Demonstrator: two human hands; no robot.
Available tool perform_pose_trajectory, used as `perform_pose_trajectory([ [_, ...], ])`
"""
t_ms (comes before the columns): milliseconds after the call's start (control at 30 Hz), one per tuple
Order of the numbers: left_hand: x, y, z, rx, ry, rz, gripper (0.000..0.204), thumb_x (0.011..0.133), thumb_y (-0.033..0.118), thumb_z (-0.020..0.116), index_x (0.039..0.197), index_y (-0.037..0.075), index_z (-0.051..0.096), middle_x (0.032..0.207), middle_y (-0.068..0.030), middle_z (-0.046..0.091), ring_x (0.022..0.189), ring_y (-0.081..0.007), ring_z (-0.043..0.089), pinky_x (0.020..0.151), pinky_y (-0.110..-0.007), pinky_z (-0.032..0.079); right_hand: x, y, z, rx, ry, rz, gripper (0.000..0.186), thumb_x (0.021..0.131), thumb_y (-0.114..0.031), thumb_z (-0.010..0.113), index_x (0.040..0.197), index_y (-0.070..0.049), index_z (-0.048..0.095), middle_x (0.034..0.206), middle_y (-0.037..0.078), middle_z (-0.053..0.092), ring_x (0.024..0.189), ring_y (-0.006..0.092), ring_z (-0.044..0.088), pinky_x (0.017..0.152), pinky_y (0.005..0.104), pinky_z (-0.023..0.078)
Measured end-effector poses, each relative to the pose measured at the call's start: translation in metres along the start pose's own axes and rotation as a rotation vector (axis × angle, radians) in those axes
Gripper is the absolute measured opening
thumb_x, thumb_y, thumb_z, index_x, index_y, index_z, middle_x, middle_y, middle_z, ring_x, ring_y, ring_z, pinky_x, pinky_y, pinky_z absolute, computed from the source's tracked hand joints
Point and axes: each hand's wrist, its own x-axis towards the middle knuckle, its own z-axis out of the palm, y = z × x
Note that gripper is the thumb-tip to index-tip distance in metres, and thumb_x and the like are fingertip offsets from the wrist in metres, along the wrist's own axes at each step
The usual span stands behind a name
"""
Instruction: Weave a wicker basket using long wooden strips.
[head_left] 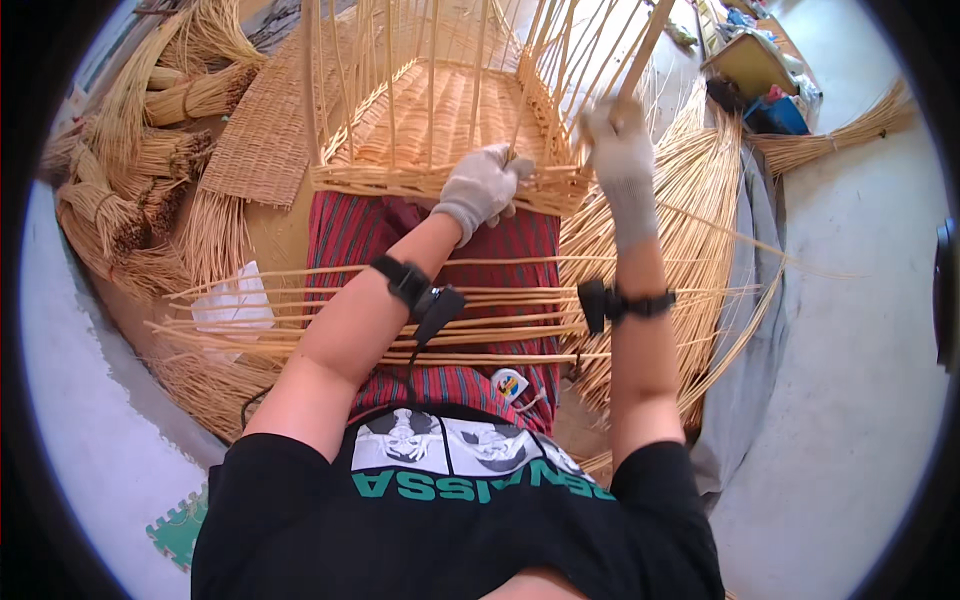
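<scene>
A partly woven wicker basket (440,110) with tall upright stakes rests on a red-and-grey striped cloth (500,240) over my lap. My left hand (484,185), in a pale glove, is closed on the basket's near woven edge, slightly right of the middle. My right hand (620,160), also gloved, is raised at the basket's right corner, its fingers closed round a thicker upright stake (650,30). Several long loose canes (515,325) lie crosswise below the basket, over the cloth.
Bundled cane (195,95) and a flat woven mat (250,150) lie left. A large spread of strands (680,210) lies right, near another bundle (840,130). A blue container (775,115) is at upper right, a green foam mat (175,530) at lower left.
</scene>
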Motion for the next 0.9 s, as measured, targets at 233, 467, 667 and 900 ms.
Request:
perform_pose_trajectory([
  [233, 0.016, 0.008, 0.002, 0.002, 0.066, -0.065, 0.054, 0.106, 0.046, 0.048, 0.121, -0.004, 0.063, 0.062, -0.0125, 0.067, 0.047, -0.0223, 0.065, 0.045, -0.035, 0.055, 0.067, -0.008, 0.085, 0.276, 0.052, -0.466, 0.098, 0.086, 0.007, 0.064, 0.165, -0.021, 0.014, 0.161, 0.021, 0.036, 0.118, 0.0282, 0.062, 0.1, 0.037, 0.051],
  [467, 0.013, 0.01, -0.009, 0.045, 0.132, -0.077, 0.039, 0.101, 0.045, 0.062, 0.116, 0.009, 0.065, 0.054, -0.0068, 0.056, 0.041, -0.0179, 0.055, 0.036, -0.034, 0.044, -0.079, 0.041, -0.034, 0.702, 0.331, 0.396, 0.016, 0.103, -0.007, 0.043, 0.113, -0.002, 0.055, 0.083, 0.011, 0.066, 0.071, 0.0217, 0.071, 0.062, 0.036, 0.064],
  [667, -0.01, -0.028, -0.005, 0.821, 0.682, 0.867, 0.061, 0.086, 0.035, 0.079, 0.139, 0.017, 0.053, 0.105, -0.008, 0.069, 0.088, -0.0241, 0.071, 0.081, -0.046, 0.055, -0.092, -0.01, -0.014, 0.231, -0.231, 0.02, 0.033, 0.106, -0.028, 0.049, 0.124, -0.004, 0.064, 0.087, 0.013, 0.073, 0.08, 0.0225, 0.072, 0.075, 0.036, 0.059],
  [900, 0.02, -0.053, 0.0, 1.159, 0.321, 0.671, 0.055, 0.081, 0.032, 0.077, 0.128, 0.011, 0.059, 0.119, -0.0091, 0.061, 0.112, -0.0277, 0.063, 0.091, -0.043, 0.051, -0.002, -0.011, 0.08, 0.019, -0.419, -0.03, 0.027, 0.1, -0.03, 0.058, 0.114, -0.009, 0.068, 0.093, 0.013, 0.075, 0.087, 0.0334, 0.072, 0.08, 0.0401, 0.057],
])
